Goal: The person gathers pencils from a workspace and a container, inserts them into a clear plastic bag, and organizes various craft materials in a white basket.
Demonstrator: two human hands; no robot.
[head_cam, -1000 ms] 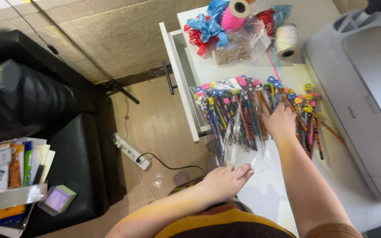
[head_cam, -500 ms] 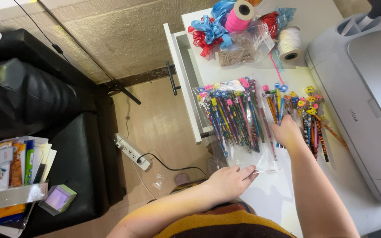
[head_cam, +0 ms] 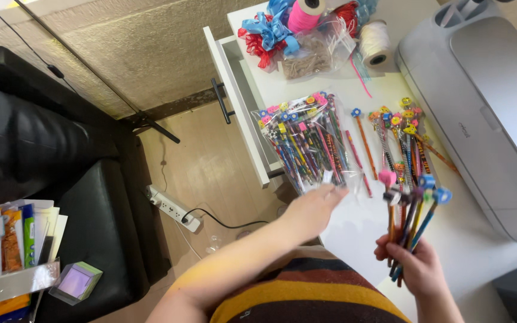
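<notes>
Several pencils point(head_cam: 411, 224) with bright toppers stand bunched in your right hand point(head_cam: 417, 269), fingers clamped round the shafts, just above the white desk point(head_cam: 480, 239). Your left hand point(head_cam: 312, 209) lies flat, fingers spread, touching the near end of a clear bag point(head_cam: 306, 140) packed with more pencils. Loose pencils point(head_cam: 402, 137) lie beside it. Farther back sit ribbons point(head_cam: 270, 30), a pink spool point(head_cam: 303, 15) and white twine point(head_cam: 375, 42); a grey machine point(head_cam: 486, 107) fills the right.
</notes>
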